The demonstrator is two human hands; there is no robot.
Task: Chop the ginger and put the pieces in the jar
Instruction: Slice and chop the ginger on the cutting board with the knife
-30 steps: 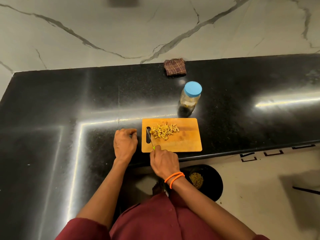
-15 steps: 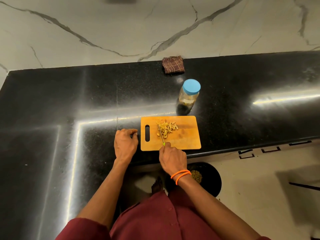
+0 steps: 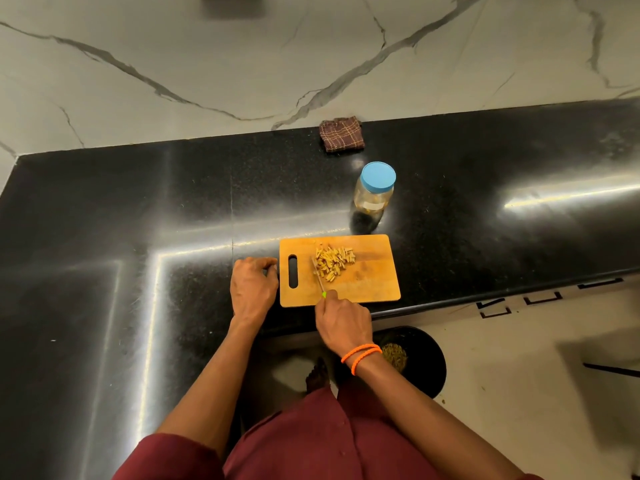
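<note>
The ginger lay in a loose heap of short, pale yellow sticks on the far middle of your cutting board, a rectangular wooden board with rounded corners and a slot handle at its left end. Your right hand was curled around a knife with a bright green handle, its thin blade touching the left edge of the heap. Your left hand rested on the counter just left of the board, fingers curled, touching the board's left edge; I could not tell whether they gripped it. Just beyond the board stood the jar, clear, round, with a blue lid on and a pale label too small to read. A folded brown checked cloth sat against the far wall. The counter was glossy black speckled stone, the wall white marble with grey veins. A round black bin stood on the pale floor near your right wrist.
</note>
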